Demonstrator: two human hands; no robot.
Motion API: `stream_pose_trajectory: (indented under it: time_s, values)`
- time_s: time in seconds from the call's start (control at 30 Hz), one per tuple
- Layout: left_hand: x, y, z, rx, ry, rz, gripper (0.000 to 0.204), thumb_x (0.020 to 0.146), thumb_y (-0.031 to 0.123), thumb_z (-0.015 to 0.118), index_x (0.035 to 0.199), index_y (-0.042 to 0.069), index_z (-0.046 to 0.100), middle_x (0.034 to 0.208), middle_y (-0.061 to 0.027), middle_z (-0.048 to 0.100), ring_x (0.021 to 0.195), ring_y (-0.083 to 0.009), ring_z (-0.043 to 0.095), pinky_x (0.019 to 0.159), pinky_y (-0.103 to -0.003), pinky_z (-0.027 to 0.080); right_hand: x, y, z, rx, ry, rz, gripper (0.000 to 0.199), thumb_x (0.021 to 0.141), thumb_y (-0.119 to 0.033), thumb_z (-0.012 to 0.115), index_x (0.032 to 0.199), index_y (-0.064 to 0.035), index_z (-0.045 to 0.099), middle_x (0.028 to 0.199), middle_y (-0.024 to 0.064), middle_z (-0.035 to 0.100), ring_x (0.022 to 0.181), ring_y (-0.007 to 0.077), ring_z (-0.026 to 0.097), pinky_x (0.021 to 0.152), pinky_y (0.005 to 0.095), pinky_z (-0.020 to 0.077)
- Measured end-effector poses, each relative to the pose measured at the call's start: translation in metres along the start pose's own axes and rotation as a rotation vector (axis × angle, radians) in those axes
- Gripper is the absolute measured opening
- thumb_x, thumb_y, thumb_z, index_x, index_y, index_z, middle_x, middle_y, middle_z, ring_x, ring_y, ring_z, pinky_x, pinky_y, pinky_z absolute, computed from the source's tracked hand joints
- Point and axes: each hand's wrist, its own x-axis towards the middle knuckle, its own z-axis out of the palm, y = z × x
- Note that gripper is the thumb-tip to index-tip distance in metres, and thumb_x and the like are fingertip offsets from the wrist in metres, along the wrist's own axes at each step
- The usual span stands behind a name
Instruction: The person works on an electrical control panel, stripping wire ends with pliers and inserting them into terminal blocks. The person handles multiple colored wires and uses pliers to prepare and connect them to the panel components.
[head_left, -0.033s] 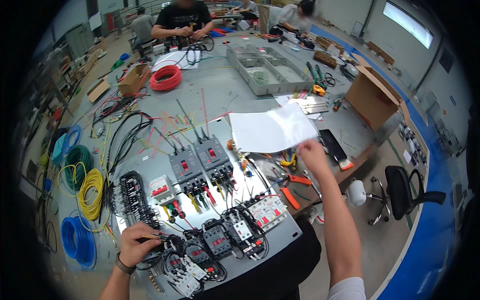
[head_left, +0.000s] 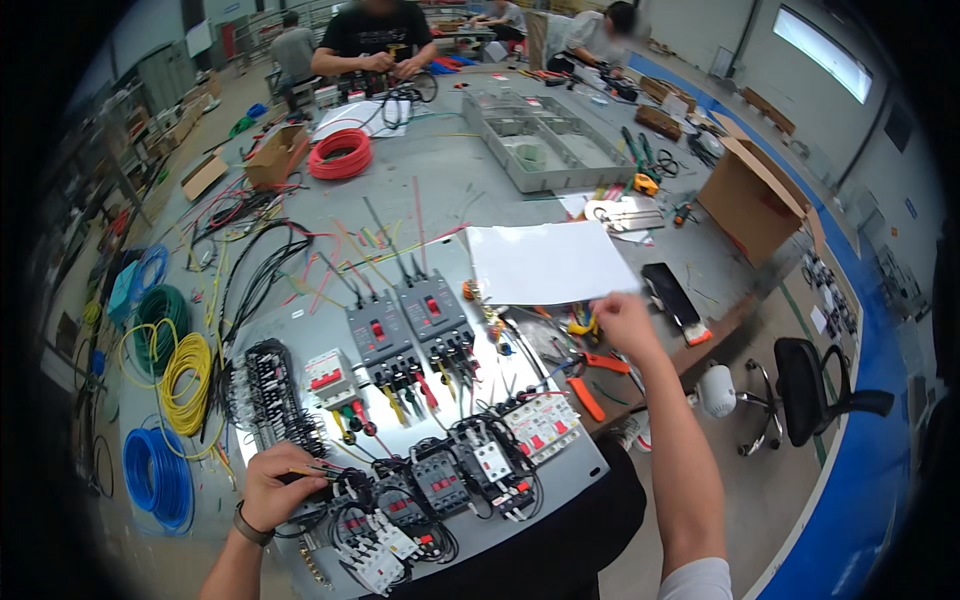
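My left hand (head_left: 276, 488), with a band on its wrist, is closed in a pinch on thin wires (head_left: 318, 470) by the near left of a metal mounting plate (head_left: 572, 476). Beside it runs a dense black-wired terminal row (head_left: 268, 395). Several contactors (head_left: 438, 478) stand to its right. My right hand (head_left: 625, 320) has its fingers curled together at the near right corner of a white sheet of paper (head_left: 550, 262), apparently pinching its edge; the fingertips are partly hidden. Two large dark breakers (head_left: 433, 305) and a small white breaker (head_left: 328, 378) sit on the plate.
Orange-handled pliers (head_left: 586, 398) and a phone (head_left: 672, 295) lie near my right hand. Wire coils, yellow (head_left: 186, 385), blue (head_left: 150, 480) and red (head_left: 340, 154), lie left and beyond. A grey compartment tray (head_left: 560, 178) and a cardboard box (head_left: 752, 200) stand farther off. A co-worker (head_left: 376, 45) works across the table.
The view has shifted slightly, so the scene sits a little farther right. The paper's near edge looks flatter. Both my hands keep nearly the same places.
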Motion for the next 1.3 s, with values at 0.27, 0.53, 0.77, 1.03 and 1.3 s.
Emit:
stream_pose_trajectory:
  time_s: [0.27, 0.53, 0.77, 1.03, 1.3]
  values:
    - [-0.009, 0.006, -0.016, 0.103, -0.013, 0.029, 0.015, 0.08, 0.004, 0.091, 0.093, 0.004, 0.081, 0.091, -0.0074, 0.077, 0.086, -0.021, 0.071, 0.076, -0.033, 0.055, 0.021, -0.093, 0.083, -0.208, -0.225, -0.237, 0.034, 0.088, -0.016, 0.075, 0.118, -0.0019, 0.079, 0.104, 0.0194, 0.079, 0.095, 0.0338, 0.076, 0.09, 0.0416, 0.0597]
    - [-0.008, 0.012, -0.016, 0.027, -0.006, 0.018, 0.013, 0.085, 0.01, 0.089, 0.091, 0.005, 0.079, 0.087, -0.0054, 0.077, 0.082, -0.0201, 0.069, 0.073, -0.034, 0.053, 0.022, -0.132, 0.087, -0.548, -0.217, -0.131, 0.031, 0.089, -0.028, 0.078, 0.102, -0.0013, 0.08, 0.089, 0.0198, 0.079, 0.081, 0.0413, 0.075, 0.079, 0.0476, 0.0594]
    - [-0.009, 0.005, -0.014, -0.036, -0.008, 0.025, 0.012, 0.087, 0.013, 0.088, 0.092, 0.006, 0.079, 0.089, -0.0044, 0.077, 0.08, -0.0191, 0.069, 0.073, -0.033, 0.054, -0.002, -0.107, 0.079, -0.356, -0.222, -0.436, 0.035, 0.098, -0.016, 0.072, 0.126, 0.0041, 0.075, 0.131, 0.0278, 0.073, 0.121, 0.0424, 0.07, 0.106, 0.0451, 0.0545]
    - [-0.007, 0.007, -0.014, -0.079, -0.002, -0.03, 0.023, 0.088, 0.02, 0.088, 0.086, 0.005, 0.071, 0.081, -0.0039, 0.072, 0.074, -0.0155, 0.068, 0.069, -0.032, 0.053, 0.048, -0.058, 0.09, -0.566, -0.032, -0.454, 0.046, 0.092, -0.011, 0.078, 0.134, 0.0013, 0.065, 0.121, 0.0231, 0.072, 0.106, 0.0412, 0.072, 0.091, 0.0464, 0.0565]
    - [-0.016, -0.007, -0.015, -0.145, 0.042, 0.083, 0.022, 0.09, 0.022, 0.087, 0.082, 0.005, 0.075, 0.075, -0.0064, 0.07, 0.067, -0.02, 0.066, 0.063, -0.034, 0.049, 0.048, -0.083, 0.071, -0.61, -0.069, -0.313, 0.055, 0.086, -0.011, 0.082, 0.137, -0.0029, 0.063, 0.103, 0.0175, 0.074, 0.092, 0.0379, 0.072, 0.084, 0.0465, 0.0572]
